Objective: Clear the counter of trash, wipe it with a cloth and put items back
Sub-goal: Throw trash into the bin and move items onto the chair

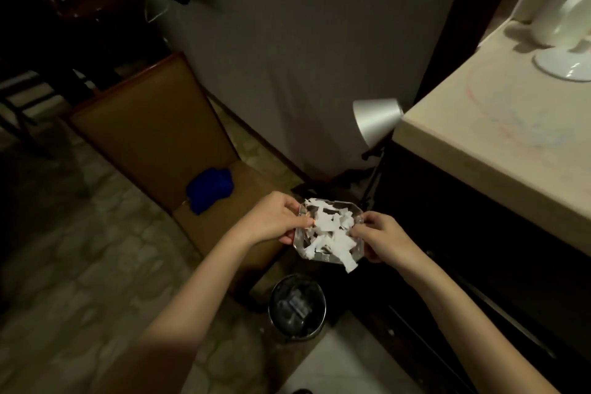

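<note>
Head view: looking down at 2 bare forearms reaching forward over a dim tiled floor.
Counter (499, 150): pale top at the right edge of view, faint coloured scribbles on it, dark cabinet front below.
Chair (153, 137): tan padded seat at left, with a crumpled blue cloth (209, 189) lying on it, left of the hands.
White kettle (566, 22): stands on the counter at far right, well apart from the hands.
Lamp shade (377, 120): silver cone just beside the counter's corner, above the hands.
Bin (296, 305): round, dark-lined, on the floor directly below the tray; contents too dark to tell.
Tray (329, 257): clear, 8-sided, held in the air between both hands, long axis running away from the viewer.
Paper scraps (329, 230): white torn pieces heaped in the tray, 1 strip hanging over its near right edge.
Left hand (271, 221): fingers closed on the tray's left rim.
Right hand (382, 237): fingers closed on the tray's right rim.
</note>
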Action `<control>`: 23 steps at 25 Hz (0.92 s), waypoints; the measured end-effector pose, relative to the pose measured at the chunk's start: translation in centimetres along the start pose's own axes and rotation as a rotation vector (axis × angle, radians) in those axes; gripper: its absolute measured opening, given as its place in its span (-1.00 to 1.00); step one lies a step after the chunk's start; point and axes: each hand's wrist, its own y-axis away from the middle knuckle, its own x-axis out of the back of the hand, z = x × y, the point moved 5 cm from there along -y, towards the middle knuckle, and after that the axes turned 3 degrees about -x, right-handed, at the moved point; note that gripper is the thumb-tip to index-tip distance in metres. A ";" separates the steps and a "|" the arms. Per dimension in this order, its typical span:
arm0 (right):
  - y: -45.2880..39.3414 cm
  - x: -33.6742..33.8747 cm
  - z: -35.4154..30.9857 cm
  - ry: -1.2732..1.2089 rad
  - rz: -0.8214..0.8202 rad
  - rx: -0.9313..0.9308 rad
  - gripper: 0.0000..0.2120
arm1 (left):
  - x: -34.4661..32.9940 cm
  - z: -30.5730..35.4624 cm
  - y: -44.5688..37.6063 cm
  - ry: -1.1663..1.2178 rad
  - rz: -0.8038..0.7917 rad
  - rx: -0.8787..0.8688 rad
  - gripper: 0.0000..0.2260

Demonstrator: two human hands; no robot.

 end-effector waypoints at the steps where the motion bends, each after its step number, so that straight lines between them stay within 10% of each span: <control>1: -0.7 -1.3 1.0 -0.001 -0.023 -0.027 -0.95 | -0.1 -1.9 -0.4 0.020 -0.007 0.030 -0.92; 17: -16.3 -13.0 27.0 0.032 -0.058 -0.292 -0.92 | -10.2 -32.0 -11.9 0.200 -0.106 0.377 -0.69; 23: -23.8 -17.4 35.0 0.485 0.015 -0.335 -0.65 | -12.8 -41.3 -13.8 0.237 -0.037 0.475 -0.68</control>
